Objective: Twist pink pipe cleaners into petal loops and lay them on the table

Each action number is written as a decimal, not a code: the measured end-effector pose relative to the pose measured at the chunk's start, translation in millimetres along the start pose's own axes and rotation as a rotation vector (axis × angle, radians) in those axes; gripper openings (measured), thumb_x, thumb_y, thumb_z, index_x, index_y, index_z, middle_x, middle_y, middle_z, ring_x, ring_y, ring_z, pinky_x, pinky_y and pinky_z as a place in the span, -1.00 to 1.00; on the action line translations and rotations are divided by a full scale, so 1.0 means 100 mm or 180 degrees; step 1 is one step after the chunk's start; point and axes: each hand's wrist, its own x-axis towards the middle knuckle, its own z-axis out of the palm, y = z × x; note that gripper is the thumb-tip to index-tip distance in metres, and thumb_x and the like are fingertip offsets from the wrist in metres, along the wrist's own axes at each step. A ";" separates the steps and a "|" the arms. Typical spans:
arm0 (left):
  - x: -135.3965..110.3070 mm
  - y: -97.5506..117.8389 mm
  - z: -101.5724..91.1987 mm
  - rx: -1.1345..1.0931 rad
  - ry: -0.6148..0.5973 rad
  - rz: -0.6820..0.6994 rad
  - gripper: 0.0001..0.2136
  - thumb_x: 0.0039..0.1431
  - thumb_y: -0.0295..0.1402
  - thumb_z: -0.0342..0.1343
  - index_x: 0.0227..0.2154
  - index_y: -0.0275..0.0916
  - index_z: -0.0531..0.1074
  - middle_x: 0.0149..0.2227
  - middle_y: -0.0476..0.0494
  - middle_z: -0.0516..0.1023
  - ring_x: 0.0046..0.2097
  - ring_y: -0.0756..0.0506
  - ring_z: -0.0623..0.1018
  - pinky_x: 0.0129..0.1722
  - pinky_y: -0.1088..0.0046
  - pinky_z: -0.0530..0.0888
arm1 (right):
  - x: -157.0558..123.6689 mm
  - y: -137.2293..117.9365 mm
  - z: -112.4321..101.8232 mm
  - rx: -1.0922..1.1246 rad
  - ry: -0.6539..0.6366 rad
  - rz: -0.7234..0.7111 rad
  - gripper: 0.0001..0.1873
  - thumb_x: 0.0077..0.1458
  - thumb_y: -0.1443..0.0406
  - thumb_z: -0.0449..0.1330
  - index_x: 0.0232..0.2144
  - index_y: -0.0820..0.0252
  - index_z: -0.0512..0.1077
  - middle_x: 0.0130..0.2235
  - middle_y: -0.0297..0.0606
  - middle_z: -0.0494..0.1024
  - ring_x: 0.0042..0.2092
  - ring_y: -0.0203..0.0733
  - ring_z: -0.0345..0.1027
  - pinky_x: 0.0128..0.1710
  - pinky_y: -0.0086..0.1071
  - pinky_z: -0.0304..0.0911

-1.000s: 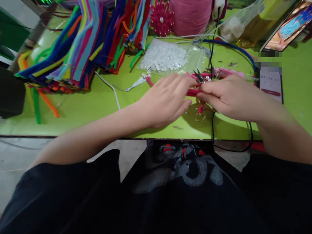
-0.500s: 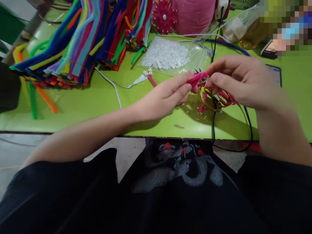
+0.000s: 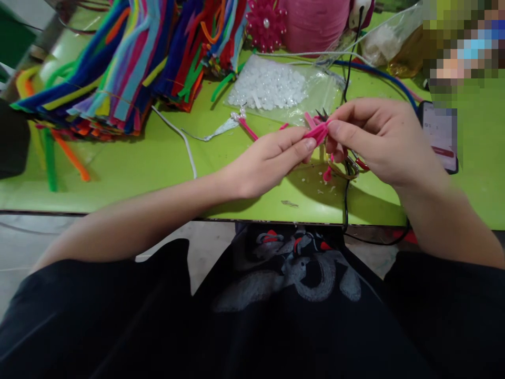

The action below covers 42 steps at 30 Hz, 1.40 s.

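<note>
Between my two hands is a pink pipe cleaner (image 3: 315, 133), bent into a narrow bundle. My left hand (image 3: 272, 158) pinches its left end between thumb and fingers. At the other end, the thumb and forefinger of my right hand (image 3: 374, 137) are closed on it. Just behind the bundle show the dark pointed tips of pliers (image 3: 322, 113); red and yellow handles lie partly hidden under my right hand. A pink stem with pearly beads (image 3: 239, 117) at its end runs behind my left hand.
Bundles of coloured pipe cleaners (image 3: 118, 100) lie at the left. Behind my hands are a bag of white beads (image 3: 268, 87), a pink beaded flower (image 3: 266, 23) and a pink roll (image 3: 317, 26). A black cable (image 3: 346, 205) crosses the table edge; a phone (image 3: 437, 131) lies right.
My right hand has moved slightly left and down, closer to my left hand, still pinching the pink pipe cleaner. More of the phone shows now. My left hand has barely moved.
</note>
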 end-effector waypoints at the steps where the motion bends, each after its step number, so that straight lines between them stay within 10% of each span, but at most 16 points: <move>1: 0.00 0.01 0.00 0.0040 0.0029 0.0018 -0.68 0.61 -0.14 0.14 -0.32 -0.15 0.44 -0.45 -0.01 0.33 -0.28 -0.11 0.51 -0.28 0.42 0.50 | 0.00 0.01 0.02 0.0127 0.0005 0.0055 -0.57 0.25 -0.02 0.61 -0.37 0.10 0.58 -0.43 -0.32 0.62 -0.47 -0.30 0.38 -0.48 -0.36 0.40; 14: 0.00 0.00 0.02 0.0230 0.0278 0.0199 -0.67 0.66 -0.20 0.07 -0.31 -0.17 0.45 -0.42 -0.02 0.37 -0.27 -0.10 0.55 -0.22 0.38 0.51 | -0.04 -0.01 0.09 0.0052 0.0144 0.0319 -0.77 0.23 0.22 0.57 -0.35 0.05 0.59 -0.41 -0.27 0.67 -0.45 -0.16 0.50 -0.46 -0.23 0.53; 30: 0.01 0.15 -0.03 -0.0676 -0.0251 -0.0661 -0.62 0.70 -0.31 -0.01 -0.38 -0.17 0.30 -0.44 0.06 0.24 -0.44 0.04 0.26 -0.40 0.52 0.32 | -0.16 -0.05 -0.03 -0.2291 0.0291 -0.1116 -0.68 0.55 0.02 0.25 -0.23 -0.03 0.64 -0.09 -0.02 0.68 0.06 0.23 0.64 0.04 0.12 0.60; 42: 0.03 0.22 -0.11 -0.1221 -0.1116 -0.1097 -0.57 0.57 -0.20 0.22 -0.47 -0.14 0.28 -0.54 0.09 0.12 -0.54 0.05 0.07 -0.59 0.49 0.02 | -0.19 0.13 -0.21 -0.2869 -0.0108 -0.2482 -0.78 0.53 0.31 0.31 0.12 -0.12 0.60 0.05 -0.30 0.80 0.00 0.01 0.72 0.06 -0.06 0.59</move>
